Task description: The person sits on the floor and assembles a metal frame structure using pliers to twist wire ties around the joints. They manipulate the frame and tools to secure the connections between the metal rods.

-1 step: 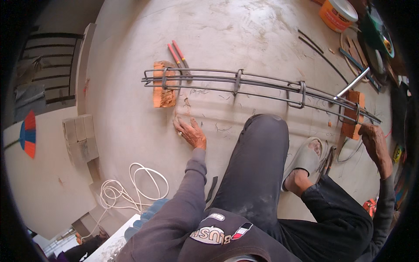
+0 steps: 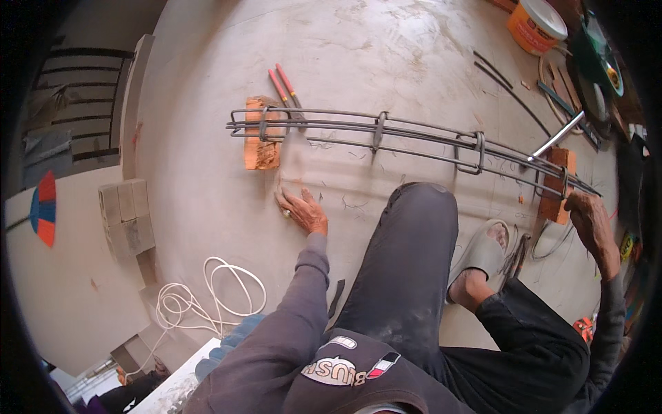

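Observation:
A long, narrow rebar cage (image 2: 414, 128) with several stirrups lies across two orange bricks, the left brick (image 2: 258, 155) and the right brick (image 2: 560, 162). Below the left brick, my left hand (image 2: 303, 210) rests at floor level, fingers stretched out and a ring on one of them. It grips nothing that I can see. My right hand (image 2: 589, 217) is beside the right brick, close to the cage's right end. Its fingers are curled together, and what they hold, if anything, is hidden. Red-handled cutters (image 2: 286, 86) lie partly under the cage's left end.
Loose rods (image 2: 510, 90) and a silver bar (image 2: 557, 135) lie at the right. An orange-and-white bucket (image 2: 534, 27) stands far right. My sandalled foot (image 2: 483, 248) is below the cage. A white cable (image 2: 224, 303) coils at lower left, near grey blocks (image 2: 127, 217).
The whole view has shifted slightly. Small reddish bits seen earlier between the left brick and my left hand are now lost in a pale smear. Both hands stay in nearly the same places.

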Demonstrator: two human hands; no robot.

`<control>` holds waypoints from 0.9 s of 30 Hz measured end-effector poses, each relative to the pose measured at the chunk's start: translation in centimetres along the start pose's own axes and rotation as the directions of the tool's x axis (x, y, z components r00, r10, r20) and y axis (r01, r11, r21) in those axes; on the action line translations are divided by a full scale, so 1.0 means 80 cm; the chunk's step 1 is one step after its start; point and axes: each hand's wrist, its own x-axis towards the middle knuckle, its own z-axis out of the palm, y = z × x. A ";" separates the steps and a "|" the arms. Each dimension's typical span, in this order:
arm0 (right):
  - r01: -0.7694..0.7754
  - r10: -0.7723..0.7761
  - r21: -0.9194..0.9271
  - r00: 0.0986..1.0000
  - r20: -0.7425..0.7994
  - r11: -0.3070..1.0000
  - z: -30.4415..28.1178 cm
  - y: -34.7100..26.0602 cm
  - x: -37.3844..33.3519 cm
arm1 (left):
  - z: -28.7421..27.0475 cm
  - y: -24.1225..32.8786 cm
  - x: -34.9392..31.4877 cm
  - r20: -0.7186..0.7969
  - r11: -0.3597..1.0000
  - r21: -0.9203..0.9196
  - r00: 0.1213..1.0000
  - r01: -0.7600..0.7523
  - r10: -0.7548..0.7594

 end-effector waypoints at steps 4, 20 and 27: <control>0.056 -0.041 -0.106 0.990 0.138 0.993 -0.021 -0.086 0.088 | 0.013 0.011 -0.001 0.038 0.985 0.159 0.997 0.065 -0.072; 0.178 -0.174 0.103 0.984 -0.044 0.979 0.190 -0.225 0.299 | -0.010 0.019 0.016 0.086 0.982 0.166 0.990 0.092 -0.108; 0.179 -0.172 0.076 0.982 -0.083 0.981 0.183 -0.236 0.299 | -0.011 0.013 0.015 0.094 0.982 0.164 0.989 0.096 -0.113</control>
